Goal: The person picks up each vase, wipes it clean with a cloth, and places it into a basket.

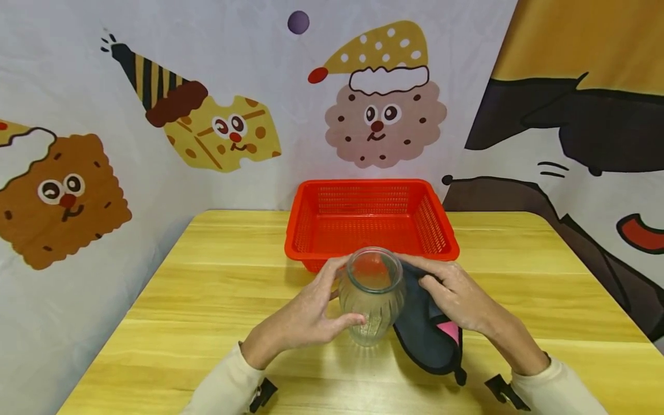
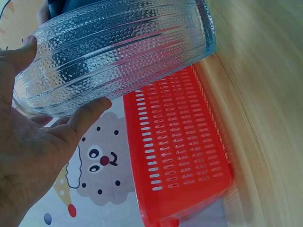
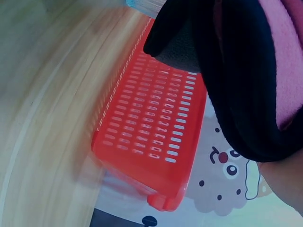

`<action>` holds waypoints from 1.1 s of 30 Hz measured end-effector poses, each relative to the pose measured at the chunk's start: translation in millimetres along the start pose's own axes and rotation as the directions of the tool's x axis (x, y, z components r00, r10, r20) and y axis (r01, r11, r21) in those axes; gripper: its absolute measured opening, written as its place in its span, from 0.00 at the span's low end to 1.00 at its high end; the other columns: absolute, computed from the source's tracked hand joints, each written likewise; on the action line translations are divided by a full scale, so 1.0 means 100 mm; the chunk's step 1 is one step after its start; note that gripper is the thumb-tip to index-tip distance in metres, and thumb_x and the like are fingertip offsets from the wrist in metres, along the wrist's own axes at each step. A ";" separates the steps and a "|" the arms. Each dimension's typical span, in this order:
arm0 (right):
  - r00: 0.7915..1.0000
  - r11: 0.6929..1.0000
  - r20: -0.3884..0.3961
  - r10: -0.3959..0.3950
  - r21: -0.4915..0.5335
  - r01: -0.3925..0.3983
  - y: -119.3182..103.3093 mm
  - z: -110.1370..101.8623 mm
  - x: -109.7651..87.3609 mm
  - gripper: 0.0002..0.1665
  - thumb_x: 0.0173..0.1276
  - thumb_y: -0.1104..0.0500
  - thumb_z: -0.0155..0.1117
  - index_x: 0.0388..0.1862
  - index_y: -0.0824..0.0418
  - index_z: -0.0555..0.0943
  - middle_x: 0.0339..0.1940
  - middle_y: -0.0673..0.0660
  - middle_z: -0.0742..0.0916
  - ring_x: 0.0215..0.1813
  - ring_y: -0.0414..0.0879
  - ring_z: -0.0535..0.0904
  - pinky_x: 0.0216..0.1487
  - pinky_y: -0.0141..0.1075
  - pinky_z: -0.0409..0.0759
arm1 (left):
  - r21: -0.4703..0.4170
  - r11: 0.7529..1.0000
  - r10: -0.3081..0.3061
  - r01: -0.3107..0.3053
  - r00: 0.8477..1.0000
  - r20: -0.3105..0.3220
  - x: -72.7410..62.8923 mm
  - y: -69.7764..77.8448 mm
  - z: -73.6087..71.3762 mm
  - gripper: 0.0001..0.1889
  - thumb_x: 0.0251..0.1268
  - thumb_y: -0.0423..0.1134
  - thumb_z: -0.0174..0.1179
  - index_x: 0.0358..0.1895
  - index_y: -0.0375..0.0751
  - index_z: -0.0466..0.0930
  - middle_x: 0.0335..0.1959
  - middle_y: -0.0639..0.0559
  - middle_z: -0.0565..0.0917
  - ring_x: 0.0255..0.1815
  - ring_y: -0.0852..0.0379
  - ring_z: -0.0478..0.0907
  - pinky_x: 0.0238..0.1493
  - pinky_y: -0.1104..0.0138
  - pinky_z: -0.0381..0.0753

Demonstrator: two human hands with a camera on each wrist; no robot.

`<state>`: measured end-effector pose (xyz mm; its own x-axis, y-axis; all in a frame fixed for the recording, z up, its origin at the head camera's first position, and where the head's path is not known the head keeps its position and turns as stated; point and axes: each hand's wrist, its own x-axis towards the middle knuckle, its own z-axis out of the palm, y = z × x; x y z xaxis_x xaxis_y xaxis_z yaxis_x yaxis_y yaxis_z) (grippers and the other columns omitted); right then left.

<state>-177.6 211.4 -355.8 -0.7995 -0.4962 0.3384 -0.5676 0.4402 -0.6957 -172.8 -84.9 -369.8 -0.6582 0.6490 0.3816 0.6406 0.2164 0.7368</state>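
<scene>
A clear ribbed glass jar (image 1: 370, 314) with a round open mouth stands before me in the head view. My left hand (image 1: 306, 317) holds it from the left, thumb on the near side and fingers around the far side. In the left wrist view, the jar's dimpled wall (image 2: 128, 52) shows between thumb and fingers. On its right side, my right hand (image 1: 461, 294) grips a folded dark grey cloth (image 1: 422, 334) with black edging and a pink inner side. That cloth (image 3: 246, 80) hides most of the right fingers in the right wrist view. Whether the jar touches the table I cannot tell.
Just behind the jar sits a red perforated plastic basket (image 1: 298, 225) on the wooden table (image 1: 233, 271). A wall sheet with cartoon figures (image 1: 384, 127) rises behind the table's back edge.
</scene>
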 end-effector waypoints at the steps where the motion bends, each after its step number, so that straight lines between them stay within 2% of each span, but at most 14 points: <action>1: 1.000 1.000 0.001 0.001 -0.003 -0.001 0.00 0.00 0.00 0.35 0.72 0.74 0.47 0.73 0.52 0.75 0.67 0.46 0.80 0.63 0.45 0.78 0.65 0.30 0.71 | 0.005 1.000 0.004 -0.004 1.000 -0.001 0.00 0.00 0.00 0.49 0.63 0.42 0.74 0.79 0.45 0.48 0.74 0.47 0.63 0.74 0.50 0.62 0.64 0.55 0.75; 11: 1.000 1.000 0.007 0.006 -0.008 -0.006 0.02 0.01 0.01 0.32 0.73 0.73 0.47 0.72 0.54 0.76 0.66 0.47 0.81 0.63 0.46 0.78 0.65 0.30 0.71 | 0.009 1.000 -0.023 0.023 1.000 -0.003 -0.01 0.00 0.00 0.49 0.62 0.42 0.74 0.79 0.50 0.48 0.74 0.49 0.63 0.73 0.52 0.63 0.63 0.55 0.75; 18: 0.999 1.000 0.030 -0.011 -0.009 0.011 0.06 0.02 0.02 0.32 0.73 0.74 0.47 0.72 0.56 0.76 0.66 0.48 0.81 0.61 0.45 0.78 0.65 0.31 0.72 | -0.020 1.000 -0.017 0.017 1.000 0.000 -0.01 -0.01 -0.01 0.49 0.61 0.40 0.75 0.79 0.48 0.49 0.73 0.48 0.64 0.73 0.50 0.64 0.64 0.56 0.75; 26: 0.999 1.000 0.037 0.006 -0.026 -0.005 0.09 0.02 0.01 0.31 0.73 0.73 0.48 0.71 0.56 0.77 0.66 0.49 0.81 0.63 0.45 0.78 0.65 0.30 0.72 | -0.022 0.999 -0.026 0.026 1.000 0.000 -0.01 -0.01 -0.01 0.50 0.60 0.40 0.75 0.79 0.49 0.49 0.73 0.48 0.63 0.72 0.50 0.65 0.62 0.57 0.76; 33: 0.998 0.998 0.053 0.030 -0.049 -0.027 0.10 0.02 0.01 0.30 0.73 0.72 0.48 0.71 0.58 0.77 0.65 0.49 0.81 0.52 0.44 0.78 0.60 0.33 0.76 | -0.022 0.999 -0.027 0.027 1.000 -0.009 -0.01 -0.02 0.00 0.51 0.58 0.40 0.76 0.79 0.50 0.49 0.74 0.47 0.63 0.73 0.50 0.64 0.61 0.55 0.78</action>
<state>-183.5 214.2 -363.7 -0.8046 -0.5220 0.2832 -0.5546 0.4899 -0.6726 -173.8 -85.9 -371.2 -0.6791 0.6359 0.3667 0.6136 0.2175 0.7591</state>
